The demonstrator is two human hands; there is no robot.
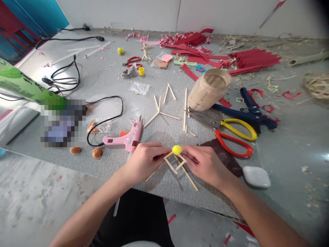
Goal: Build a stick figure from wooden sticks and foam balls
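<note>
At the near edge of the grey table (pixel 253 199), a bright yellow ball (pixel 177 150) sits at the top of a frame of thin wooden sticks (pixel 189 176), between the person's two hands; take it as the clock's centre, with twelve toward the wall (pixel 144 15). The left hand (pixel 145 157), on the nine o'clock side, pinches the frame just beside the ball, and the right hand (pixel 208 159) does the same from three o'clock (whether either fingertip also presses the ball, I cannot tell). Below them the sticks form a small four-sided figure, and one long leg slants out to five o'clock.

Between nine and ten o'clock, just beyond the left hand, lies a pink hot-glue gun (pixel 133 133); farther off at nine are two brown rounded lumps (pixel 97 152). Toward eleven, three sticks (pixel 159 112) meet in a Y. Barely past twelve, loose straight sticks (pixel 185 113) lie near an open-topped tan container (pixel 205 94) at one o'clock. Past two, scissors (pixel 210 120) with one yellow and one red handle lie partly over a dark brown sheet (pixel 232 164). Just past three rests a white rounded case (pixel 256 176).
</note>
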